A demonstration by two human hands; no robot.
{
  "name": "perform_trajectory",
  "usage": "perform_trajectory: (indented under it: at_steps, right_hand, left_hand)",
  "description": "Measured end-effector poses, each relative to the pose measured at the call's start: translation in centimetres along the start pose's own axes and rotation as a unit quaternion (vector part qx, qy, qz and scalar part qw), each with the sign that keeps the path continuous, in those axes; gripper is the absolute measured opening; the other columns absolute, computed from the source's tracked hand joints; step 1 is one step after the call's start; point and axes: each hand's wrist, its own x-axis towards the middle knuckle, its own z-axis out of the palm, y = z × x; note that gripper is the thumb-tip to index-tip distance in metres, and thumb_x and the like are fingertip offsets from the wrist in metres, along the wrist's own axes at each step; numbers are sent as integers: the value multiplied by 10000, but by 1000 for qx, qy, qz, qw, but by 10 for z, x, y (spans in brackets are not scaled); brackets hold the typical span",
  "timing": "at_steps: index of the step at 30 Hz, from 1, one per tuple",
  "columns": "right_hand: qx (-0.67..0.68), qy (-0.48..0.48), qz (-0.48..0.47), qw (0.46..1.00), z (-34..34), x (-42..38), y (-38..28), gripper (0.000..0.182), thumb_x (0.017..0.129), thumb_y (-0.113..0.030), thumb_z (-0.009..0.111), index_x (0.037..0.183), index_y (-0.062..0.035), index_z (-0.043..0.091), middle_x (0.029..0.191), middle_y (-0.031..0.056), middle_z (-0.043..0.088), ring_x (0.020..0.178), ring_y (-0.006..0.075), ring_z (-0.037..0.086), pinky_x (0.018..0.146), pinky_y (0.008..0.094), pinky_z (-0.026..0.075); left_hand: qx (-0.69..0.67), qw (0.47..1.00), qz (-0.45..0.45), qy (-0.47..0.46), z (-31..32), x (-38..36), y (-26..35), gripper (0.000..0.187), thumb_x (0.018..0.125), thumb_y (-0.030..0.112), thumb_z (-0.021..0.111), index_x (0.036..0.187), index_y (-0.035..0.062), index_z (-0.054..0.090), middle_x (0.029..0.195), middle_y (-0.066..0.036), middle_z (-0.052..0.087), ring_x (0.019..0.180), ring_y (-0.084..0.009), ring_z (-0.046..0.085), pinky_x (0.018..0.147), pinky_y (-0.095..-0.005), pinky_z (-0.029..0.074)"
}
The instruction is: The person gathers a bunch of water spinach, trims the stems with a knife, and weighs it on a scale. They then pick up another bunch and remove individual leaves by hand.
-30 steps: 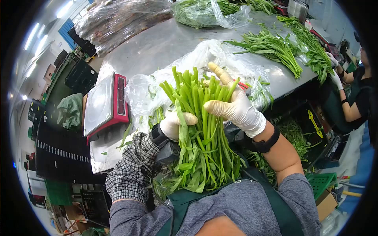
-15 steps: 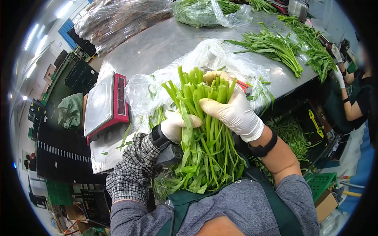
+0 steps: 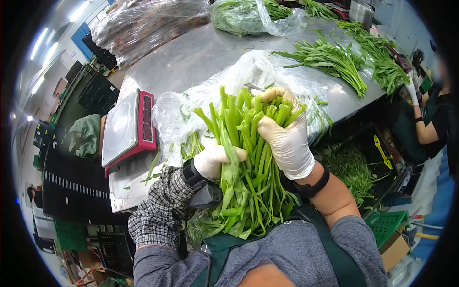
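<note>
I hold a thick bunch of green leafy stalks (image 3: 246, 162) upright against my chest, cut ends pointing up and leaves hanging down. My left hand (image 3: 214, 160), in a white glove, grips the bunch from the left at mid-height. My right hand (image 3: 286, 136), also gloved, wraps over the stalk ends from the right, fingers curled around the top. A clear plastic bag (image 3: 248, 76) with more greens lies on the steel table (image 3: 191, 52) just behind the bunch.
A red-edged weighing scale (image 3: 126, 126) sits at the table's left corner. Loose green stalks (image 3: 334, 60) lie at the right, where another person's gloved hand (image 3: 412, 91) works. Bagged greens (image 3: 244, 14) and wrapped bundles (image 3: 143, 24) sit far back. Crates stand below.
My right hand has closed from an open, thumb-up pose into a grip over the stalk tops. The bunch has shifted slightly to the right and risen a little.
</note>
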Motion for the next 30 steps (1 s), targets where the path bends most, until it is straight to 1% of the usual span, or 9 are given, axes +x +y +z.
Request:
perform_trajectory:
  at_steps: [5, 11, 13, 15, 18, 20, 23, 29, 30]
  right_hand:
    - [31, 0, 0, 1000, 9, 0, 6, 260, 777, 80, 535, 994, -50, 474, 897, 4, 527, 796, 61, 507, 726, 218, 437]
    - [20, -18, -53, 998, 22, -2, 1, 276, 767, 78, 512, 1010, -44, 459, 880, 17, 517, 788, 65, 500, 715, 223, 433]
    - [23, -39, -54, 998, 23, -4, 4, 262, 768, 55, 522, 1003, -40, 459, 863, 17, 507, 764, 65, 487, 692, 222, 426]
    - [-79, -76, -72, 991, 16, -1, 7, 261, 805, -5, 502, 1055, -31, 435, 928, 12, 522, 823, 63, 496, 744, 222, 421]
    - [-141, -115, -66, 981, 2, 11, 18, 300, 829, -61, 512, 1112, -19, 422, 975, 41, 509, 882, 93, 489, 789, 251, 413]
    - [-279, -112, -204, 932, -6, 20, 25, 440, 803, -228, 594, 1133, 2, 416, 940, 153, 497, 859, 273, 494, 803, 379, 384]
    - [-376, -110, -236, 889, -10, 23, 22, 568, 799, -342, 598, 1189, 14, 389, 958, 193, 499, 883, 342, 486, 830, 420, 359]
    - [-428, -152, -205, 867, -14, 28, 13, 654, 802, -406, 595, 1233, 27, 361, 1044, 212, 511, 960, 345, 496, 866, 409, 359]
    - [-346, -177, -159, 907, -13, 30, 14, 675, 809, -426, 586, 1243, 33, 348, 1065, 205, 515, 979, 322, 504, 876, 394, 366]
  left_hand:
    - [79, 996, 31, -2, 3, 1, -5, 538, 679, 61, 673, 1182, 9, 487, 1037, -100, 588, 899, -182, 579, 792, -306, 471]
    - [125, 988, 25, -84, -2, 1, 1, 691, 628, 106, 772, 1232, 30, 445, 1124, -82, 544, 1004, -165, 524, 827, -300, 446]
    - [129, 982, 114, -77, 4, -1, -1, 693, 623, 89, 771, 1232, 30, 445, 1124, -79, 545, 1015, -174, 523, 845, -303, 438]
    - [123, 983, 118, -69, 10, -4, -1, 661, 637, 53, 740, 1229, 29, 446, 1118, -81, 546, 1011, -178, 525, 844, -302, 441]
    - [67, 995, 73, -25, 10, -2, -1, 582, 672, 20, 659, 1217, 23, 452, 1089, -88, 555, 966, -195, 549, 823, -311, 455]
    - [37, 997, 66, -32, 4, 0, -2, 575, 677, 23, 653, 1215, 22, 453, 1084, -89, 555, 963, -197, 549, 822, -314, 455]
    - [17, 998, 45, -42, 1, -1, 5, 571, 677, 35, 653, 1212, 19, 452, 1080, -94, 554, 967, -201, 547, 821, -317, 455]
    - [15, 998, 25, -61, 4, 0, 9, 537, 679, 131, 681, 1158, -4, 479, 972, -136, 588, 876, -244, 586, 777, -348, 481]
    - [24, 997, 26, -71, 4, 3, 7, 531, 680, 181, 687, 1132, -13, 489, 920, -159, 594, 834, -270, 596, 752, -365, 492]
